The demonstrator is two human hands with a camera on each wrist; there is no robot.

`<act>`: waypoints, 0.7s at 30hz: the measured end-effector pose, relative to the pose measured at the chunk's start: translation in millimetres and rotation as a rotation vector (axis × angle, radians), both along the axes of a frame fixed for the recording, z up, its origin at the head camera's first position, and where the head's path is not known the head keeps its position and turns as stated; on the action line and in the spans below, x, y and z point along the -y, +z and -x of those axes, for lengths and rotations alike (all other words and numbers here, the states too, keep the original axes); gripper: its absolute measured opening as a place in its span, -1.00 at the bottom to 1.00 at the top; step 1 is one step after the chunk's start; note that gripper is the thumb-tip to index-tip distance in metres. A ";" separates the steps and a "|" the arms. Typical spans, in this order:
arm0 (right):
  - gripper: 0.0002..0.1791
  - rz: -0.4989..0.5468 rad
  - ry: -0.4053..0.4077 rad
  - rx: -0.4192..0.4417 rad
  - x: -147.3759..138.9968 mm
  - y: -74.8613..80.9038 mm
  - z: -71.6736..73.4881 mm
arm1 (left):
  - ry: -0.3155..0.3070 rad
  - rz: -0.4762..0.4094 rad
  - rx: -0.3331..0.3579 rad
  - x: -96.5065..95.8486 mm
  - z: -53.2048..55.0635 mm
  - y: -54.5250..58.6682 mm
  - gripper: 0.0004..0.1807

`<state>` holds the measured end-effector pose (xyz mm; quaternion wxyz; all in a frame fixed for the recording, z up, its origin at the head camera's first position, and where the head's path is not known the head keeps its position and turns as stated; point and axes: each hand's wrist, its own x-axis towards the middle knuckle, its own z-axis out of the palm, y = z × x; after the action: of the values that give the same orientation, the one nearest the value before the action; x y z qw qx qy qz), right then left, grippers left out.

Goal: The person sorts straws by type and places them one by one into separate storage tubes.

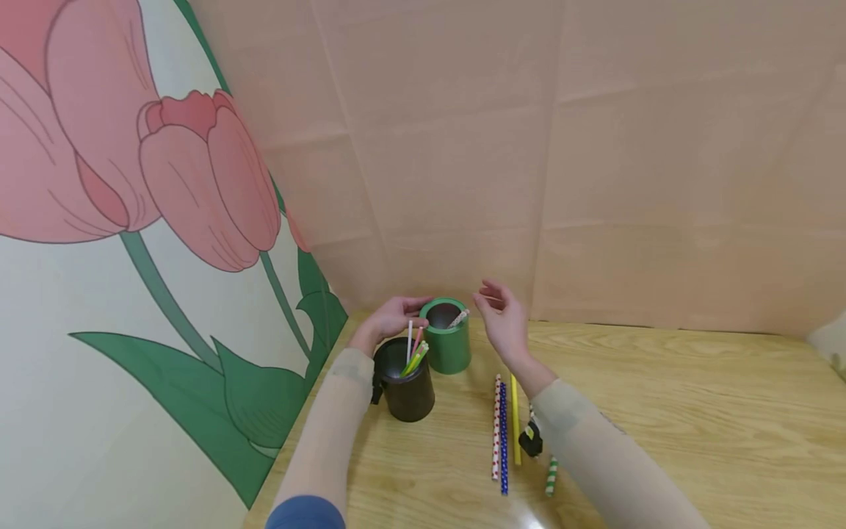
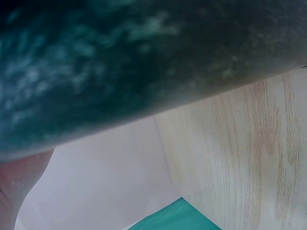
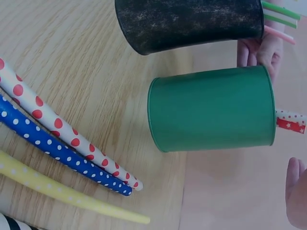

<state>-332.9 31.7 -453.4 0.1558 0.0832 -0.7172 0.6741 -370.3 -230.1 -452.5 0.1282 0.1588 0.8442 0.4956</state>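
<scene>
A green can [image 1: 450,351] stands upright near the wall, with a patterned red-and-white paper straw [image 3: 290,121] leaning out over its right rim. My left hand [image 1: 393,317] holds the can at its left rim, thumb in front and fingers behind. To the right of the can, my right hand [image 1: 504,320] is raised in the air, fingers loosely bent and holding nothing. Just in front of the green can and under my left wrist is a black can [image 1: 411,397] with several thin coloured straws [image 1: 416,357]. Its dark side fills the top of the left wrist view.
On the wooden table [image 1: 661,411] lie a red-dotted straw [image 1: 496,433], a blue dotted straw [image 1: 504,441], a yellow straw [image 1: 515,422] and a green-striped straw [image 1: 551,476], partly under my right forearm. A tulip-painted panel [image 1: 198,308] borders the left; a beige sheet [image 1: 595,184] hangs behind.
</scene>
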 end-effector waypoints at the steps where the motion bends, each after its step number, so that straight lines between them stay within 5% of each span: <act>1: -0.54 0.002 -0.003 0.006 -1.1 -0.7 -0.3 | -0.001 0.002 0.000 0.1 -0.1 -0.1 -0.32; 10: -0.56 -0.013 -0.036 0.031 -19.0 -9.0 0.4 | 0.000 0.001 0.013 0.7 -0.7 2.4 -0.31; 21: -0.57 -0.036 0.021 0.063 -51.9 -24.6 -3.8 | -0.001 -0.004 0.017 -0.3 -0.7 2.4 -0.31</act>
<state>-329.1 83.7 -478.0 0.1243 0.0724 -0.7330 0.6648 -369.6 -229.8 -450.1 0.1355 0.1554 0.8420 0.4985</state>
